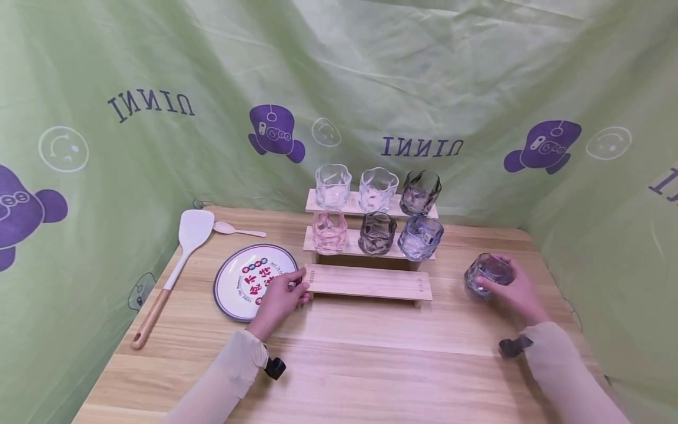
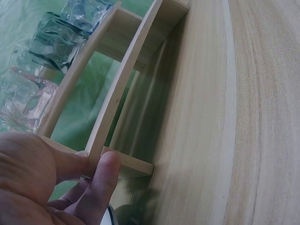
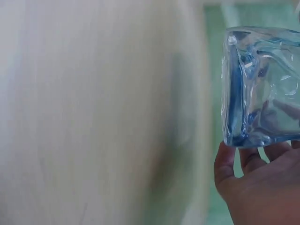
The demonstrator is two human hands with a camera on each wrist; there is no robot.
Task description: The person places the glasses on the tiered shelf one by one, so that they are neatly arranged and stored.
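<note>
My left hand [image 1: 279, 297] pinches the left end of the lowest step of a tiered wooden rack [image 1: 368, 281]. In the left wrist view, thumb and fingers [image 2: 107, 171] meet at that board's corner. Off to the rack's right, my right hand [image 1: 518, 292] grips a bluish wavy glass [image 3: 260, 89] from its side. On the rack's top step stand two clear glasses [image 1: 332, 187] and a dark grey one [image 1: 421, 193]. The middle step bears a pink glass [image 1: 329, 232], a grey glass [image 1: 377, 234] and a blue glass [image 1: 420, 237].
A white plate [image 1: 233, 282] with red lettering lies left of the rack, close to my left hand. Farther left are a white spatula [image 1: 182, 259] with a wooden handle and a small pale spoon [image 1: 241, 231]. Green printed curtain [image 1: 344, 70] surrounds the wooden table [image 1: 371, 365].
</note>
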